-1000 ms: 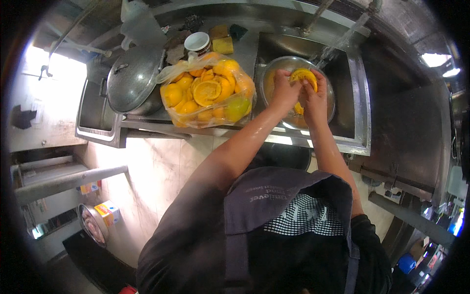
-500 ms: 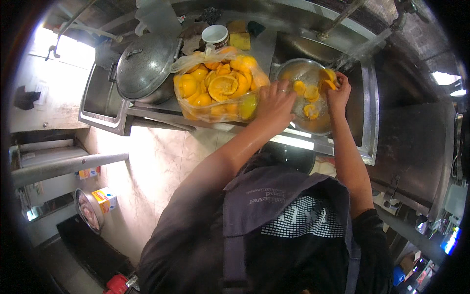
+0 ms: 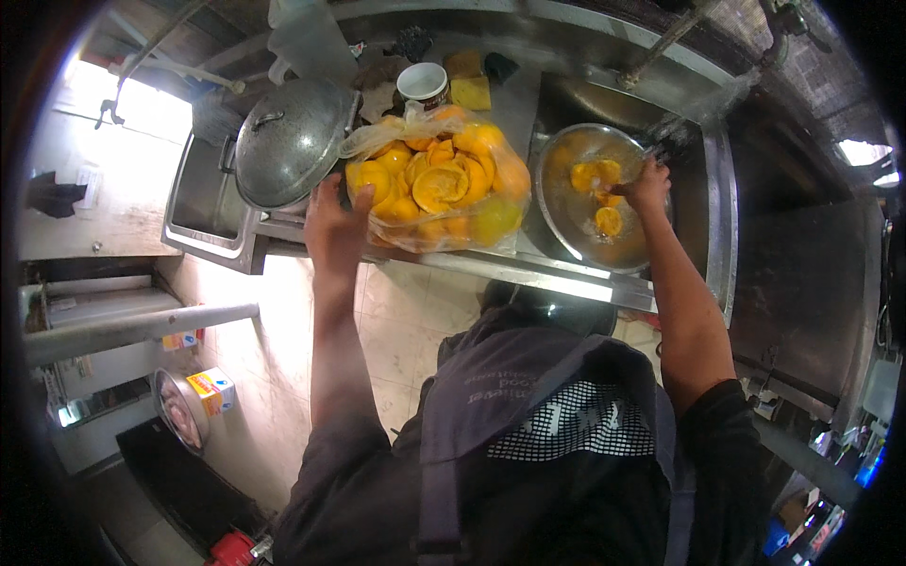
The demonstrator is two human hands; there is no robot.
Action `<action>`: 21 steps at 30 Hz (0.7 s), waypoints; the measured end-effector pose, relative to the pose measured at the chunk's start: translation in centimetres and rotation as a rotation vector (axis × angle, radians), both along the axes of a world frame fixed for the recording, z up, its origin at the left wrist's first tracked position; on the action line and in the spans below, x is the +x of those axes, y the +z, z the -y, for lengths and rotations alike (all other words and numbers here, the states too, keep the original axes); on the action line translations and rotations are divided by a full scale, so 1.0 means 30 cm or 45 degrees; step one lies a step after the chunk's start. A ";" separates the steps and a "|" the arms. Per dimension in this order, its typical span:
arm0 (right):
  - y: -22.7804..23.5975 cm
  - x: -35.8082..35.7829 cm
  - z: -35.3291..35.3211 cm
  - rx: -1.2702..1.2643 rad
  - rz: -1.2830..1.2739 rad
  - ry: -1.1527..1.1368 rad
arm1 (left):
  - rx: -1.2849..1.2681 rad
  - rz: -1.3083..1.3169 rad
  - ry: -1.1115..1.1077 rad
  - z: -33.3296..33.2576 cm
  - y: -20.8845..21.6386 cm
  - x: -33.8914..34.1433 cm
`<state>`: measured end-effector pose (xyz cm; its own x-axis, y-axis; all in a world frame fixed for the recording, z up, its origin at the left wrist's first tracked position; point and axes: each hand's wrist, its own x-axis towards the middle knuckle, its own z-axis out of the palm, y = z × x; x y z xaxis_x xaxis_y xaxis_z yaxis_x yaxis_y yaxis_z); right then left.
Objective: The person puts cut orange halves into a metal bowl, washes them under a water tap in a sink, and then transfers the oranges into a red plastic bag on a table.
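A clear plastic bag full of squeezed orange halves (image 3: 441, 187) stands on the counter, its top gathered loosely. My left hand (image 3: 335, 226) is at the bag's left side, thumb and fingers apart, close to or touching the plastic. To the right, a round metal bowl (image 3: 557, 222) of water sits in the sink with several orange pieces (image 3: 595, 174) in it. Over the bowl's right side is my right hand (image 3: 646, 189), thumb stretched toward the orange pieces and the other fingers apart. I see nothing held in it, though its palm is hidden.
A large lidded metal pot (image 3: 288, 141) stands left of the bag, beside another sink basin (image 3: 203, 184). Behind the bag are a white cup (image 3: 422, 83), a yellow sponge (image 3: 470, 94) and a clear plastic jug (image 3: 311, 47). Water sprays from a tap (image 3: 779, 47) at the far right.
My left hand has moved left from between bag and bowl to the bag's left side. The orange pieces my right hand was holding now appear to lie in the bowl.
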<state>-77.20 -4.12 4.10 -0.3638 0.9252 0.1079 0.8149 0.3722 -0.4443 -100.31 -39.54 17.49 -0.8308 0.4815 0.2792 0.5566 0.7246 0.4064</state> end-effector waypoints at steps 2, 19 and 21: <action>0.045 -0.039 0.040 0.072 0.119 0.232 | 0.024 -0.518 -0.283 -0.083 0.001 0.013; 0.222 -0.183 0.582 0.215 -0.095 1.416 | 0.994 2.171 0.008 -0.417 0.143 -0.119; 0.204 -0.099 0.531 0.091 -0.402 1.060 | 1.268 2.431 -0.091 -0.447 0.206 -0.008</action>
<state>-80.18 -20.04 10.23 -0.8581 0.3618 0.3643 0.1117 0.8241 -0.5554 -100.55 -26.12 23.66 -0.3231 0.7771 -0.5401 -0.8726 -0.0238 0.4878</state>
